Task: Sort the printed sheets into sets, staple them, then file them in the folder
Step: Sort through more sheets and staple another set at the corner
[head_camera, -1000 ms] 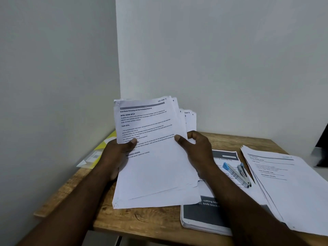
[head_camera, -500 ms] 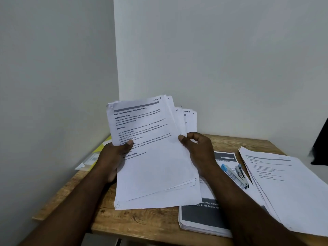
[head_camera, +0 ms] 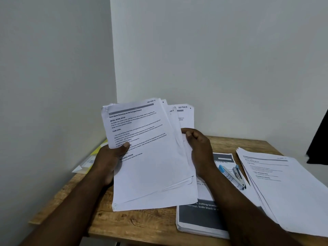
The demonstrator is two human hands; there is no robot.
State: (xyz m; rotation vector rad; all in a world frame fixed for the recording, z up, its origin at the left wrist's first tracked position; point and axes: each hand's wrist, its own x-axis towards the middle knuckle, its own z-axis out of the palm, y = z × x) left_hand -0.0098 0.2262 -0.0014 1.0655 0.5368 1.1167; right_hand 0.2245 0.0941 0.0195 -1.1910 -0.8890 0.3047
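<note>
1. Centrally, a sheaf of printed sheets is held tilted up over the wooden table. Its tops are fanned, so "SECTION 4" reads on the front page and "SECTION 3" on one behind.
2. The left hand grips the sheaf's left edge, thumb pressed on the front page and fingers hidden behind.
3. The right hand has its fingers curled, pinching the right edge of the sheets.
4. A yellow folder lies at the table's left edge by the wall, mostly hidden behind the left hand. A white paper corner pokes out beside it, but I cannot tell what it holds.
5. A blue-and-grey stapler lies on a dark-banded pile just right of the right wrist. A loose stack of pages spreads toward the right.
6. The table stands in a wall corner. Bare wood shows along the front-left edge, below the sheaf.
</note>
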